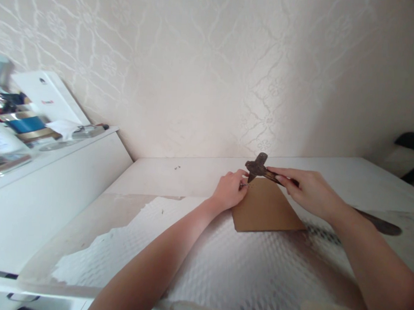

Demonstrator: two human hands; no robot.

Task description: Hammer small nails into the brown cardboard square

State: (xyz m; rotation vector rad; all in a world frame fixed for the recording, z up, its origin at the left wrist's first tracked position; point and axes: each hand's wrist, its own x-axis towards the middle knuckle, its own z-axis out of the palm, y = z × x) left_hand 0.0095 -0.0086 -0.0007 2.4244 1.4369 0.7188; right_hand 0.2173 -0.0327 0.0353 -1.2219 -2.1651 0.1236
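Observation:
My right hand (305, 189) is closed around the handle of a hammer (257, 167) with a dark, worn metal head. The head hangs tilted over the far left corner of a flat brown board (267, 208), its narrow end pointing down close to my left fingers. At that corner my left hand (230, 189) has its fingers pinched together. Something small and thin seems to be between them, too small to make out. A few dark specks show on the board beside the fingertips.
White textured sheeting (249, 270) lies under the board on the table. A dark flat handle (381, 224) sticks out behind my right forearm. At left stands a white cabinet (50, 201) bearing a white box (49, 96) and clutter. A patterned wall (197, 79) rises behind.

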